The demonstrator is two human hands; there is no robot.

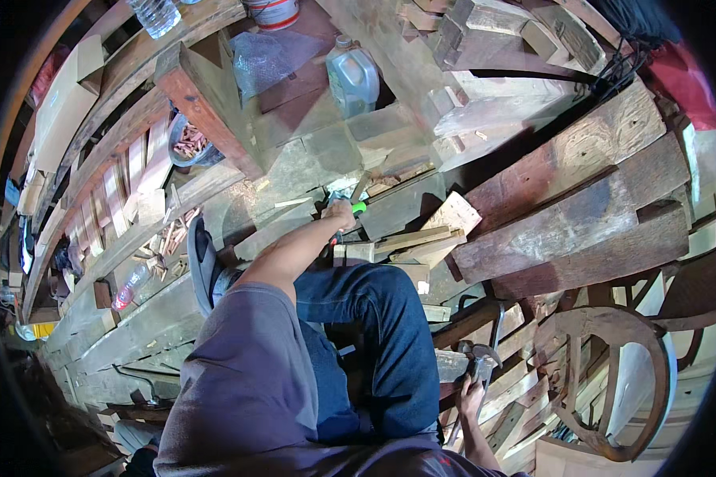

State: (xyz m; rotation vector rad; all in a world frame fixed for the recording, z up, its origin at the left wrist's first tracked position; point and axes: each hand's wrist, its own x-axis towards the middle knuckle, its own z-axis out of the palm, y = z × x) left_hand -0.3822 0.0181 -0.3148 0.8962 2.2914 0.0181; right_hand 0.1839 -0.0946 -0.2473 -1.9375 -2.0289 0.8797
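Observation:
My left hand (340,215) is stretched out ahead, closed around a tool with a bright green handle end (359,207); the rest of that tool is hidden by the hand. Beside it lie several short wooden offcuts (412,243) and a pale wooden block (353,253). Low on the right, my right hand (471,396) grips a claw hammer (483,355) just below its metal head. The hammer is near a pile of wooden strips (525,389). My bent knee (402,302) in blue jeans is between the two hands.
Thick timber planks (565,215) lie at the right, next to a curved wooden frame (612,381). Ahead are a plastic jug (352,78), a wooden post (203,103) and a bowl of small wood pieces (189,143). A plastic bottle (131,288) lies at the left.

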